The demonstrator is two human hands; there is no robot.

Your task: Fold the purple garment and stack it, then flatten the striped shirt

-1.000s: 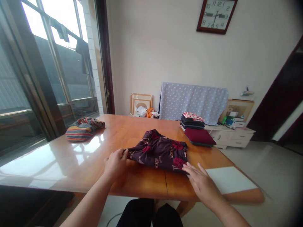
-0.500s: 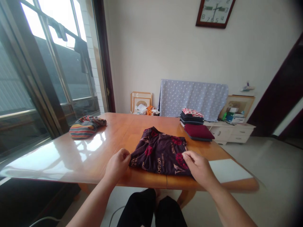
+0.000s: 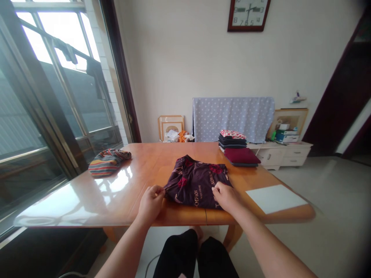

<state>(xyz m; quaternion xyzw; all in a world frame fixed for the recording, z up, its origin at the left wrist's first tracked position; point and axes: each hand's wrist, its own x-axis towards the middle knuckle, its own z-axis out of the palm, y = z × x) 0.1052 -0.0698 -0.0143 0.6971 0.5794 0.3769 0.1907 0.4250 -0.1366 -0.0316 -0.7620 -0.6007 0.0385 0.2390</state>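
Note:
A dark purple garment (image 3: 194, 183) with red flowers and pale lettering lies folded on the wooden table (image 3: 156, 154), close to its front edge. At its left edge my left hand (image 3: 152, 199) is closed, pinching the fabric between thumb and fingers. My right hand (image 3: 226, 196) rests over the garment's right part, its fingers closed on the cloth; the fingertips are partly hidden. To the far left a crumpled striped garment (image 3: 107, 164) sits on the table.
Stacked folded clothes (image 3: 233, 141) stand at the back right, with a folded maroon garment (image 3: 242, 156) in front. A white sheet (image 3: 276, 197) lies near the right corner. Behind are a low white cabinet (image 3: 297, 154) and a dotted cloth (image 3: 232, 117). Glass doors line the left.
My right hand has moved left and inward over the garment from its right edge. My left hand stays at the left edge. The view has shifted slightly.

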